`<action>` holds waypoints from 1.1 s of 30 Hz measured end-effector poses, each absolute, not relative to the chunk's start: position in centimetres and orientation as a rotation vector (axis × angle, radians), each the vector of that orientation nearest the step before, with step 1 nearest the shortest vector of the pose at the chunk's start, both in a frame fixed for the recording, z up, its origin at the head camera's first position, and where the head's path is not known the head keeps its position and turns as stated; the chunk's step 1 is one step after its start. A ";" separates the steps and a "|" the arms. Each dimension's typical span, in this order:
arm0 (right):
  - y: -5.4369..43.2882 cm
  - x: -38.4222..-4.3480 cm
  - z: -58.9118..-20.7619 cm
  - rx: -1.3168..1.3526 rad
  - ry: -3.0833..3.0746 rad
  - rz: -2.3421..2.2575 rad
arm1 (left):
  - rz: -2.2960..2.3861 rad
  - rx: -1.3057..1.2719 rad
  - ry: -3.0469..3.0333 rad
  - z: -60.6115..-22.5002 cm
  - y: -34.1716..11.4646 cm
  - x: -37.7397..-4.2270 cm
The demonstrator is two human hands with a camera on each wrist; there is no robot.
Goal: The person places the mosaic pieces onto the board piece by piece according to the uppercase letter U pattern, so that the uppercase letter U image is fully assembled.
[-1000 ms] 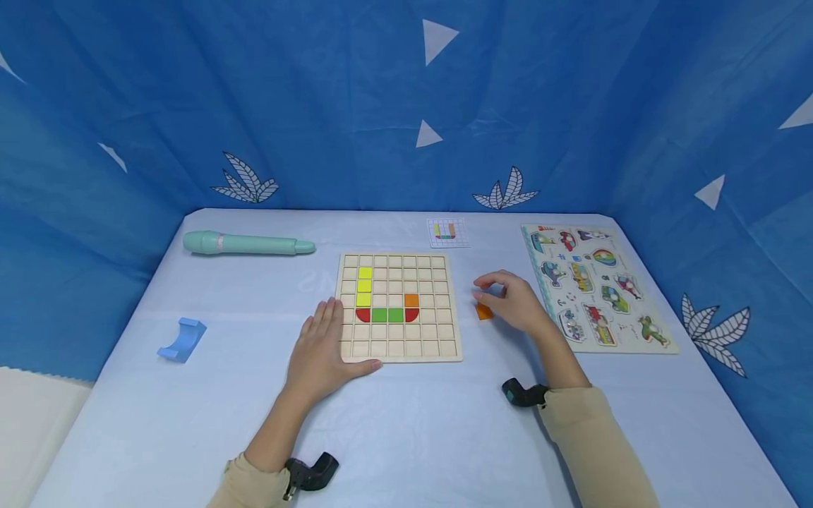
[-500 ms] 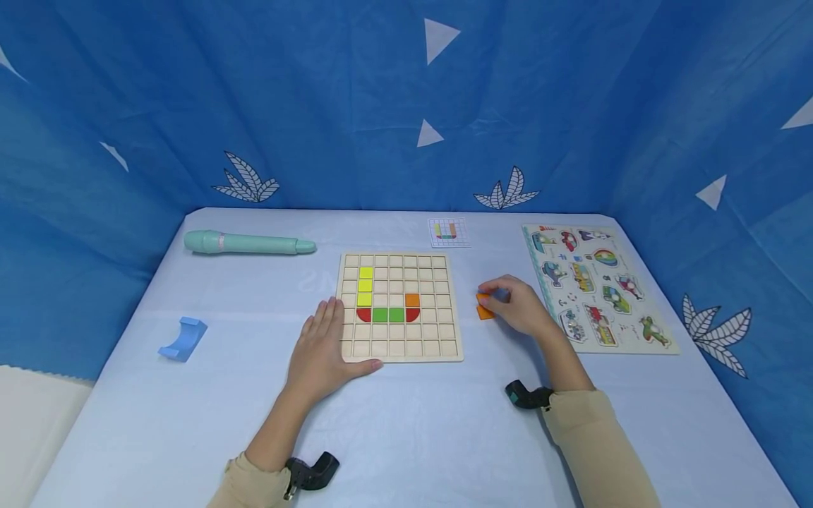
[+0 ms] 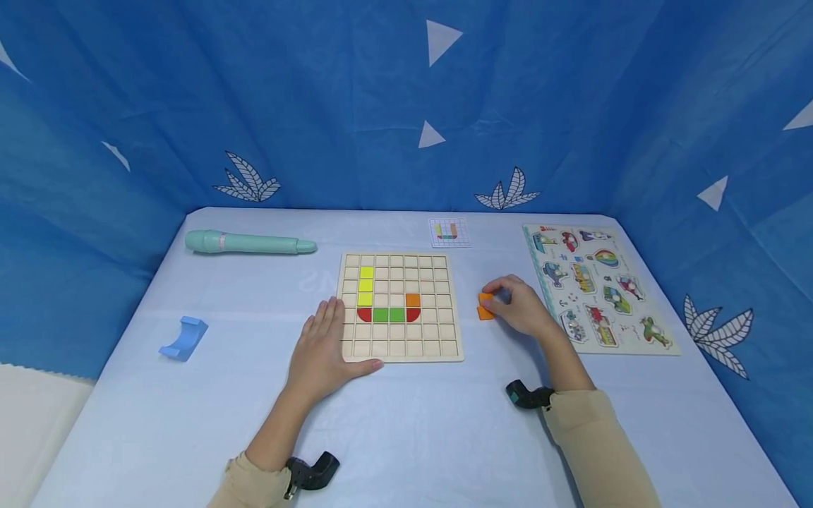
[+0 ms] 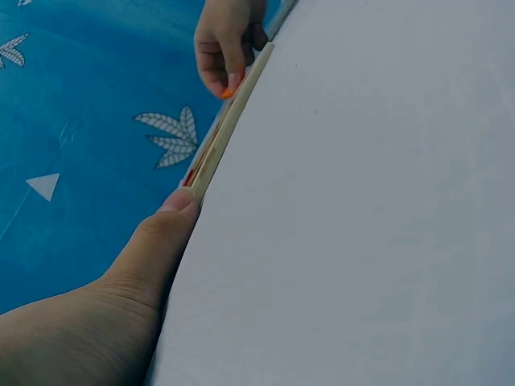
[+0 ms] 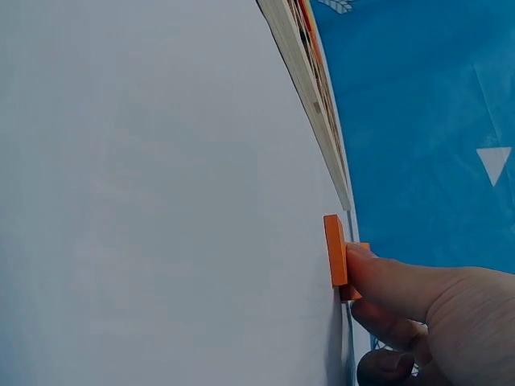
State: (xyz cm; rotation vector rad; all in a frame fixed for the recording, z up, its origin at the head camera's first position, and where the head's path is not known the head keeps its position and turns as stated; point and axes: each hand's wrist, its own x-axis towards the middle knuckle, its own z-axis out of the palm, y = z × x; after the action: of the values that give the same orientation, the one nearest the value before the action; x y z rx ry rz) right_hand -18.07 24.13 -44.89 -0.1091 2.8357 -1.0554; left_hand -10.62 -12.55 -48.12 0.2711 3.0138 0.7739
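A wooden grid board (image 3: pixel 432 346) lies mid-table. It bears three yellow squares (image 3: pixel 365 285), two green squares (image 3: pixel 388 315), two red rounded corner tiles (image 3: pixel 365 315) and an orange square (image 3: pixel 412 300). My left hand (image 3: pixel 317 353) rests along the board's left side, fingers straight, thumb (image 4: pixel 181 201) on the near edge. Right of the board, my right hand (image 3: pixel 517 307) pinches an orange tile (image 3: pixel 485 298) between thumb and fingers, and covers part of it. A second orange tile (image 5: pixel 334 251) is just in front of it, nearer the table's front.
A small pattern card (image 3: pixel 449 233) lies behind the board. At right is a picture puzzle board (image 3: pixel 584 337). A green microphone-shaped object (image 3: pixel 254 243) lies at back left, and a blue curved piece (image 3: pixel 184 339) at left. Blue cloth (image 3: pixel 356 106) hangs behind the table.
My right hand has shifted slightly right, and its fingers have closed on the orange tile, now seen just above the other one. The left hand and the board stay put.
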 end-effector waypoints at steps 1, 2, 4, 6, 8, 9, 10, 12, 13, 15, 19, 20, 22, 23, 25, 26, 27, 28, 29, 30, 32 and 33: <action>24.1 -18.1 -44.9 -0.108 2.837 -1.058 | 0.773 0.270 3.014 -48.1 -12.6 -10.6; 24.1 -18.1 -44.8 -0.105 2.836 -1.065 | 0.772 0.269 3.013 -48.1 -12.6 -10.6; 24.1 -18.1 -44.8 -0.103 2.833 -1.074 | 0.769 0.270 3.012 -48.2 -12.6 -10.6; 24.1 -18.2 -44.8 -0.100 2.830 -1.084 | 0.770 0.272 3.011 -48.2 -12.6 -10.6; 24.1 -18.3 -44.7 -0.096 2.825 -1.099 | 0.773 0.274 3.010 -48.1 -12.6 -10.6; 24.0 -18.4 -44.6 -0.101 2.824 -1.106 | 0.775 0.273 3.009 -48.1 -12.6 -10.6; 24.0 -18.5 -44.6 -0.108 2.822 -1.115 | 0.776 0.273 3.008 -48.1 -12.6 -10.7; 23.9 -18.6 -44.5 -0.123 2.814 -1.142 | 0.776 0.272 3.007 -48.1 -12.7 -10.7; 23.8 -18.7 -44.4 -0.131 2.812 -1.148 | 0.774 0.271 3.007 -48.1 -12.7 -10.7; 23.7 -18.9 -44.3 -0.144 2.800 -1.167 | 0.770 0.271 3.006 -48.2 -12.7 -10.7; 23.1 -19.2 -44.2 -0.154 2.782 -1.187 | 0.770 0.278 3.008 -48.1 -12.8 -10.7; 22.9 -19.3 -44.2 -0.160 2.775 -1.195 | 0.770 0.279 3.009 -48.1 -12.8 -10.7; 22.3 -19.5 -44.1 -0.168 2.764 -1.205 | 0.768 0.279 3.009 -48.1 -12.8 -10.7; 21.9 -19.6 -44.1 -0.170 2.757 -1.209 | 0.767 0.278 3.010 -48.1 -12.8 -10.7; 21.1 -19.9 -44.1 -0.182 2.743 -1.214 | 0.764 0.278 3.014 -48.2 -12.8 -10.7; 20.6 -20.0 -44.0 -0.187 2.734 -1.222 | 0.768 0.279 3.015 -48.2 -12.8 -10.7; 20.1 -20.1 -44.0 -0.190 2.726 -1.227 | 0.771 0.280 3.016 -48.2 -12.7 -10.7; 19.5 -20.2 -43.9 -0.197 2.718 -1.233 | 0.773 0.280 3.018 -48.3 -12.7 -10.7; 19.0 -20.4 -43.9 -0.206 2.711 -1.238 | 0.775 0.279 3.019 -48.4 -12.7 -10.7; 18.5 -20.5 -43.8 -0.216 2.704 -1.249 | 0.778 0.281 3.020 -48.4 -12.7 -10.7; 17.5 -20.7 -43.7 -0.234 2.685 -1.275 | 0.778 0.279 3.020 -48.5 -12.7 -10.7; 17.0 -20.8 -43.7 -0.242 2.678 -1.281 | 0.774 0.277 3.019 -48.5 -12.7 -10.7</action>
State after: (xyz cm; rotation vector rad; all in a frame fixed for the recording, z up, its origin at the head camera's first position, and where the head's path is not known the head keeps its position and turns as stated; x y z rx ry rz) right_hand -20.82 17.03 -43.71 -0.2418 2.6782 -1.2810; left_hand -10.73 -12.70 -48.49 0.2773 3.0188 0.7738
